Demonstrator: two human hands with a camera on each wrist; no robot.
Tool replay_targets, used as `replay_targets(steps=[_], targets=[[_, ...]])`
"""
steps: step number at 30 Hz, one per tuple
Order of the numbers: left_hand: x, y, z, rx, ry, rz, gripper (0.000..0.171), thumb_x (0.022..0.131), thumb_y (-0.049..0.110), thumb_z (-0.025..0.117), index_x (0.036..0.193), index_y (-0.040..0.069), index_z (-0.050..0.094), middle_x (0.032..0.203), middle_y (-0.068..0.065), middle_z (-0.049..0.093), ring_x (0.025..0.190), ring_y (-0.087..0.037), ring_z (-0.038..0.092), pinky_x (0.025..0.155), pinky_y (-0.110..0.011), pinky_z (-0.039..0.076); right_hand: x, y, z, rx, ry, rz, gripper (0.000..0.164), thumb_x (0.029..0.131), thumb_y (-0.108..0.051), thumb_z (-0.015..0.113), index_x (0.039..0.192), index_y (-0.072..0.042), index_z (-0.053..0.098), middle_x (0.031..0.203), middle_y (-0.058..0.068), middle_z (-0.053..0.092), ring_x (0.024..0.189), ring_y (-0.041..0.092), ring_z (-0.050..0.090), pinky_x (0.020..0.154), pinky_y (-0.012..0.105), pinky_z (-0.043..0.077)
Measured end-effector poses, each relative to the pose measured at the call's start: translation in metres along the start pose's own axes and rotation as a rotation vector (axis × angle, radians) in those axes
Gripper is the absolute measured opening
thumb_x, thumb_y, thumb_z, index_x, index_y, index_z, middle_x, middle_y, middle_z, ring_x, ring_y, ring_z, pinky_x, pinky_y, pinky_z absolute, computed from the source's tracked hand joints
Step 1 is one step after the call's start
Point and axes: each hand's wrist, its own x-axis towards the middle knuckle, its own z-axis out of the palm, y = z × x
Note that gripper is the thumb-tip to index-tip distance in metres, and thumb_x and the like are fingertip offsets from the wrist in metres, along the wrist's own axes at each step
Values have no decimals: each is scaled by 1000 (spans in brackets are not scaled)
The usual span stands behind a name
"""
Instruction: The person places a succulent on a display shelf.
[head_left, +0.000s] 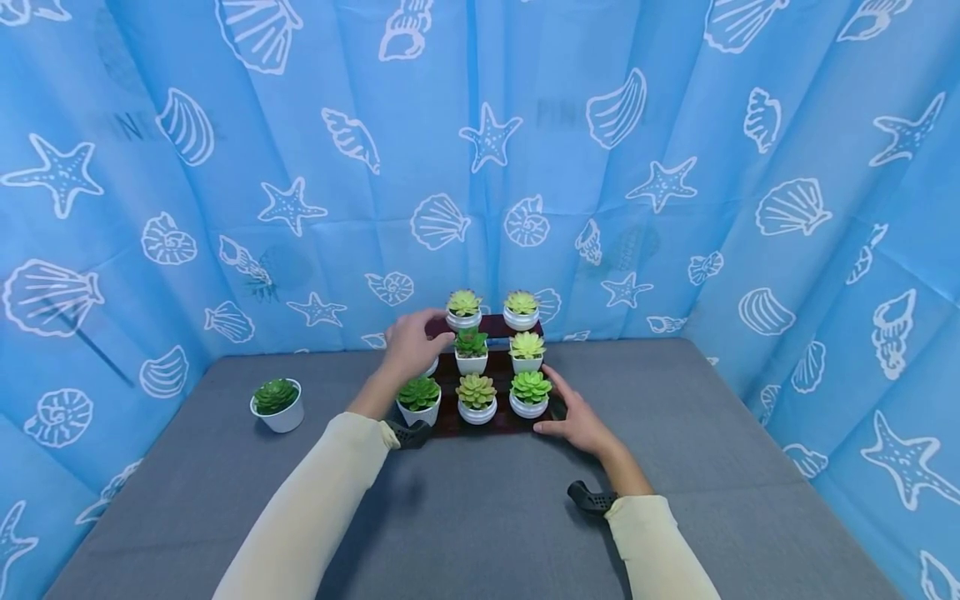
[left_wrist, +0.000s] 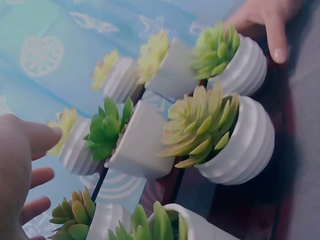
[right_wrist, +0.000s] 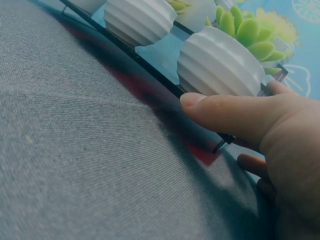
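Observation:
A dark red, see-through tiered display stand holds several small potted artificial succulents in white pots. My left hand is over the stand's left side, fingers extended and apart, near a green succulent in a square pot. A ribbed pot is just beyond its fingertips on the top tier. Partly hidden under this hand is a brownish-green succulent. At the stand's right front corner, my right hand grips the bottom tier, thumb on the front edge and fingers round the side, beside a bright green succulent.
Apart from the stand, a dark green succulent in a white pot stands on the grey tabletop to the left. A blue curtain printed with shells and starfish hangs close behind the stand and along both sides.

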Motion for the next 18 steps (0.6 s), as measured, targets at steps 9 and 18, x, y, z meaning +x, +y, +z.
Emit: replay_targets(steps=[9,18], targets=[[-27,-6,-8,-244,165,76,31,95,21,65,124,9,65,124,-8,63,118,-27,54,97,-47,43,1,-1,0,1,3,7,98,80,-16,81,156,-21,20,150,24,34,132,44,35,104,66,27],[-53,-14,-8,-369,272,119,23,93,9,65,116,5,67,115,-12,65,112,-32,56,94,-51,44,1,0,1,14,4,-18,97,80,-15,81,156,-19,21,150,24,34,131,43,37,103,66,27]])
